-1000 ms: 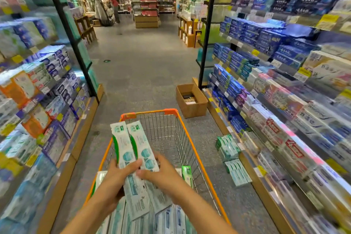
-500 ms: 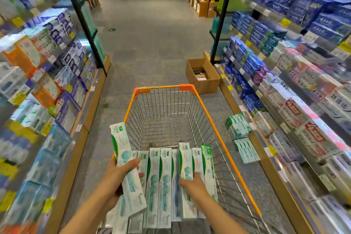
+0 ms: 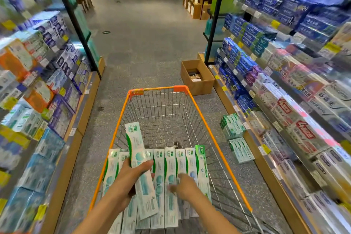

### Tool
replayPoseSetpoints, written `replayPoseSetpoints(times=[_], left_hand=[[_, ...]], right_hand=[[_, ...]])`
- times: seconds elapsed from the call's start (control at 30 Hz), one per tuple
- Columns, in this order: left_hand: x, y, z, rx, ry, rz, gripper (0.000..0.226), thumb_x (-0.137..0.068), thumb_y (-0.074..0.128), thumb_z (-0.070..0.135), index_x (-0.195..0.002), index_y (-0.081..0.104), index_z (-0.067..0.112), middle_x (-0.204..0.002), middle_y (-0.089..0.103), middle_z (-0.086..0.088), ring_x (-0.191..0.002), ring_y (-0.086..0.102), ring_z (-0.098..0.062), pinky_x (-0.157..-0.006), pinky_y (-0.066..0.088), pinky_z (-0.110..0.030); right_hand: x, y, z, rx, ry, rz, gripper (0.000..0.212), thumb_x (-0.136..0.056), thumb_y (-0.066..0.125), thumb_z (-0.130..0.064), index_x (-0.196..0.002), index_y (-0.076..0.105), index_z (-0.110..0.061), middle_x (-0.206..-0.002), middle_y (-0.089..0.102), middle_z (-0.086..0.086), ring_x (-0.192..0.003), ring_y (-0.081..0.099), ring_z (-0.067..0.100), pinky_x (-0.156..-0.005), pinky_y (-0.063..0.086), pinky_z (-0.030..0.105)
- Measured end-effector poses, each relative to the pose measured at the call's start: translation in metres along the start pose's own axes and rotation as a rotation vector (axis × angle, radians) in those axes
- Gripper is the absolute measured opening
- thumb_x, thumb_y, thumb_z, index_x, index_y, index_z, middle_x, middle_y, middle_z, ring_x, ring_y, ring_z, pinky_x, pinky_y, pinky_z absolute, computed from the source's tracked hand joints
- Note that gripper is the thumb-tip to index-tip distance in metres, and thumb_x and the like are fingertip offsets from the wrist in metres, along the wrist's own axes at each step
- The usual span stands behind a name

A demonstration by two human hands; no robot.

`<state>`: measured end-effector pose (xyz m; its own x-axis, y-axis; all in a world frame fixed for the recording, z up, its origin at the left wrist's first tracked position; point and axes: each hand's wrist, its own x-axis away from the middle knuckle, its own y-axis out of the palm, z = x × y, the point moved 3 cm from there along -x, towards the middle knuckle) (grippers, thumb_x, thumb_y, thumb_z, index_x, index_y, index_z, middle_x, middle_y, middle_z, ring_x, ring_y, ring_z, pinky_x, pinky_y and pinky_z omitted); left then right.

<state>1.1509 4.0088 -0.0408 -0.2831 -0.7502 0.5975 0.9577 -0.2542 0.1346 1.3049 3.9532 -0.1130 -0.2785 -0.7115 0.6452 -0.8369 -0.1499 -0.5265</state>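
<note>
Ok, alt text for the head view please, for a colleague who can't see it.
The left hand grips a white-and-green toothpaste box above an orange-rimmed wire shopping cart, while the right hand reaches onto a row of matching boxes lying in it. Stocked shop shelves flank the aisle; an open brown cardboard carton sits on the floor.

Toothpaste box [image 3: 135, 146]: long, flat white carton with a green edge band and teal print. The left hand [image 3: 129, 180] grips it at mid-length above the load, far end tilted up and slightly left.

Row of toothpaste boxes [image 3: 171, 169]: matching cartons lying lengthwise, side by side, at the near end of the shopping cart [image 3: 208, 129].
</note>
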Motion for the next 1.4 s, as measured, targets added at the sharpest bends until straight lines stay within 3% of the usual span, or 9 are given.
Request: replayPoseSetpoints(times=[0.07,0.2,0.3,0.4,0.47,0.6,0.73,1.17,1.4], left_hand=[[0.003,0.013,0.003,-0.019,0.025,-0.028,0.068,-0.077,0.073,0.021,-0.135,0.039,0.019,-0.111,0.066,-0.011,-0.095,0.066,-0.029,-0.085,0.053,-0.050],[0.017,0.056,0.013,0.068,0.063,-0.126,0.047,-0.086,0.051,0.045,-0.125,0.047,0.020,-0.104,0.069,-0.005,-0.090,0.069,-0.023,-0.070,0.057,-0.038],[0.021,0.086,0.019,0.143,0.048,-0.226,0.055,-0.091,0.023,0.059,-0.123,0.054,0.026,-0.098,0.073,-0.006,-0.084,0.071,-0.019,-0.068,0.056,-0.031],[0.028,0.102,0.027,0.059,0.075,-0.289,0.062,-0.090,0.011,0.063,-0.118,0.055,0.031,-0.099,0.074,-0.004,-0.087,0.071,-0.017,-0.075,0.054,-0.037],[0.029,0.104,0.029,-0.047,0.104,-0.264,0.061,-0.087,0.012,0.065,-0.132,0.042,0.037,-0.124,0.064,0.006,-0.108,0.062,-0.011,-0.091,0.047,-0.043],[0.023,0.083,0.027,-0.098,0.153,-0.172,0.088,-0.069,0.023,0.074,-0.148,0.006,0.041,-0.156,0.019,0.004,-0.142,0.022,-0.023,-0.111,0.021,-0.057],[0.021,0.059,0.018,-0.102,0.110,-0.169,0.090,-0.069,0.027,0.073,-0.148,0.021,0.031,-0.153,0.028,-0.003,-0.141,0.025,-0.025,-0.110,0.025,-0.056],[0.010,0.016,-0.002,-0.096,0.054,-0.082,0.072,-0.079,0.033,0.062,-0.138,0.042,0.023,-0.145,0.040,-0.007,-0.136,0.033,-0.025,-0.108,0.030,-0.052],[0.011,0.032,-0.011,-0.124,0.051,-0.072,0.048,-0.095,0.035,0.049,-0.132,0.048,0.022,-0.140,0.045,-0.007,-0.133,0.037,-0.026,-0.104,0.034,-0.050]], right_hand=[[0.020,-0.030,-0.015,-0.258,-0.095,0.095,0.065,-0.091,0.060,-0.038,-0.144,0.033,-0.011,-0.137,0.047,0.009,-0.121,0.051,0.023,-0.096,0.046,0.034],[0.077,-0.060,-0.050,-0.501,-0.406,-0.173,0.045,-0.091,0.060,-0.034,-0.133,0.045,-0.031,-0.114,0.057,-0.011,-0.091,0.058,0.002,-0.071,0.047,0.018],[0.086,-0.071,-0.047,-0.438,-0.514,-0.037,0.043,-0.087,0.063,-0.013,-0.123,0.049,-0.031,-0.105,0.061,-0.017,-0.090,0.058,-0.005,-0.077,0.048,0.013],[0.081,-0.075,-0.034,-0.604,-0.437,0.039,0.036,-0.083,0.062,-0.004,-0.107,0.055,-0.031,-0.103,0.067,-0.006,-0.098,0.064,0.013,-0.089,0.051,0.031],[0.075,-0.075,-0.021,-0.653,-0.387,0.101,0.033,-0.084,0.062,-0.007,-0.104,0.057,-0.033,-0.101,0.068,-0.005,-0.097,0.064,0.015,-0.088,0.052,0.033],[0.057,-0.062,0.014,-0.599,-0.226,0.188,0.030,-0.087,0.060,-0.007,-0.112,0.054,-0.020,-0.097,0.065,0.000,-0.082,0.061,0.012,-0.073,0.050,0.023],[0.040,-0.035,0.031,-0.565,-0.107,0.166,0.031,-0.089,0.059,-0.007,-0.117,0.051,-0.016,-0.101,0.060,0.001,-0.085,0.056,0.013,-0.066,0.046,0.014],[0.014,0.020,0.043,-0.482,0.009,0.099,0.071,-0.090,0.063,-0.022,-0.148,0.022,-0.019,-0.150,0.034,0.005,-0.136,0.036,0.025,-0.108,0.034,0.035],[0.000,0.007,0.048,0.114,0.014,0.061,0.092,-0.084,0.052,-0.065,-0.152,0.004,-0.025,-0.150,0.035,0.011,-0.139,0.026,0.036,-0.111,0.027,0.050]])
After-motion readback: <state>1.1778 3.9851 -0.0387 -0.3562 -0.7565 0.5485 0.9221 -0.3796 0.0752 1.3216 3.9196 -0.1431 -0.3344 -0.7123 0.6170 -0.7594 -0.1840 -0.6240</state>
